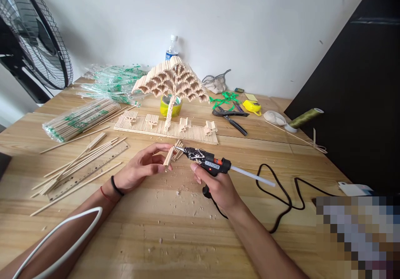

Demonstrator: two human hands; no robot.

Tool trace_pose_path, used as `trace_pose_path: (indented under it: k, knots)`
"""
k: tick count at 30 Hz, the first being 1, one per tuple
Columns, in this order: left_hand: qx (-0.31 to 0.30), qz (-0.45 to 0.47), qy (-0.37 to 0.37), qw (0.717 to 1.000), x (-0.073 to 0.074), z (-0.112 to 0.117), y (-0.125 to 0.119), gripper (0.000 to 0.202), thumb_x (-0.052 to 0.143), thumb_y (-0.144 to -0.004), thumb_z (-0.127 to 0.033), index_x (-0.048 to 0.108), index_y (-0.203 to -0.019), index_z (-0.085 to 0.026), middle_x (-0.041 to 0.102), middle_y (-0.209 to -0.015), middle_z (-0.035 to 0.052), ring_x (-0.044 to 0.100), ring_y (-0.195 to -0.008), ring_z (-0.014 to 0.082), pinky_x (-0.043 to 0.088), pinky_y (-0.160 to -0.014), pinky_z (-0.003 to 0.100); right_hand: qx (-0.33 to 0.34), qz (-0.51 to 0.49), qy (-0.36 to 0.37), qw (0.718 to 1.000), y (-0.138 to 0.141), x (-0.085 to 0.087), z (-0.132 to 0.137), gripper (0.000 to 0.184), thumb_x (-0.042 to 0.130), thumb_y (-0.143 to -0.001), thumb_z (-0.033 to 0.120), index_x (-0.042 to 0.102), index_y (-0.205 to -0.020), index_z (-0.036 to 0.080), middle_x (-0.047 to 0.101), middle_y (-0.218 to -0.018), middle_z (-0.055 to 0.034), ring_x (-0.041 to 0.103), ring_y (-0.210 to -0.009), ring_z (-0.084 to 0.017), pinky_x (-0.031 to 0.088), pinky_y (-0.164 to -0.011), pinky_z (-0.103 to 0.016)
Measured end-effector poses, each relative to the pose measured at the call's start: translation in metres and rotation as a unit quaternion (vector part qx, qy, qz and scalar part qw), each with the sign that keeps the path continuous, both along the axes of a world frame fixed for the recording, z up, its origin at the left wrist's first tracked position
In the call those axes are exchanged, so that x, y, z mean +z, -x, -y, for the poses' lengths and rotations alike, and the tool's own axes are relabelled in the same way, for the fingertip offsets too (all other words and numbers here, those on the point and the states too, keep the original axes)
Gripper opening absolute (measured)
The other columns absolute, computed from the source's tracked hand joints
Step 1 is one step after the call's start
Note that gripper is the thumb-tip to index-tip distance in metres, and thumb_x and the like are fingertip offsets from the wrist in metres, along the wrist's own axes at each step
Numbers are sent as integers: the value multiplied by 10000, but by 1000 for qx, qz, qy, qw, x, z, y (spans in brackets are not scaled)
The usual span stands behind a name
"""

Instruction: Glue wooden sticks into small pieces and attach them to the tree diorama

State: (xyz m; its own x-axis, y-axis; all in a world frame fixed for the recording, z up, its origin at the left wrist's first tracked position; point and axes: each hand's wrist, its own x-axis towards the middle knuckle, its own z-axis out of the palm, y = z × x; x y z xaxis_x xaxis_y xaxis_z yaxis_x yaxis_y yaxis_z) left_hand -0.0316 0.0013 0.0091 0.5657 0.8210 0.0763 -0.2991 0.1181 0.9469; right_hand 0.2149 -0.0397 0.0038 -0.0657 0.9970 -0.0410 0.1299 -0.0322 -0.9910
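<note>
My left hand (140, 168) pinches a small piece made of short wooden sticks (173, 155) between thumb and fingers, just above the table. My right hand (217, 187) grips a black hot glue gun (210, 164) with a clear glue stick poking out of its back. The gun's nozzle touches the small stick piece. Behind them stands a wooden stick model (170, 91): a tree with a wide canopy on a flat slatted base with tiny benches.
Loose sticks and a clear ruler (87, 171) lie at the left, with wrapped stick bundles (79, 118) behind. Yellow tape roll (170, 106), pliers (229, 116), green thread spool (304, 117) and a water bottle (172, 47) sit farther back. The gun's black cord (281, 195) loops right. A fan (34, 33) stands far left.
</note>
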Motion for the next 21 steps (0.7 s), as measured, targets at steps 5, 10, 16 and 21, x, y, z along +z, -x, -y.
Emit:
trace_pose_path:
  k: [5,10,16,21]
  knots:
    - [-1,-5,-4,1000,-1,-1,1,492,840,-826,-340,718,-1303,-323,693,-1341,66,686,-989,217,462,-978,397,-6,-4,2,1000,0,0,0,408,709,-900,532,542,-687,227,490,-609,28,464,-590,-156,392,-579,-314]
    - [2,-5,-11,1000,2,0,0,488,816,-837,-305,710,-1313,-318,687,-1331,68,689,-974,223,468,-974,410,11,0,13,1000,-1,3,1,425,692,-918,502,495,-660,228,464,-624,32,466,-611,-156,383,-607,-318]
    - [30,-20,-4,999,6,1,-2,468,791,-832,-275,713,-1293,-277,639,-1357,81,691,-951,217,495,-910,386,12,10,-5,1000,-1,6,0,403,689,-922,493,509,-681,225,482,-642,29,478,-634,-160,385,-625,-315]
    - [66,-29,12,997,4,1,-4,428,789,-846,-321,691,-1252,-230,642,-1278,94,698,-901,209,499,-800,335,-58,98,-49,992,-1,11,-3,397,620,-954,533,518,-714,232,471,-630,34,449,-599,-158,367,-577,-302]
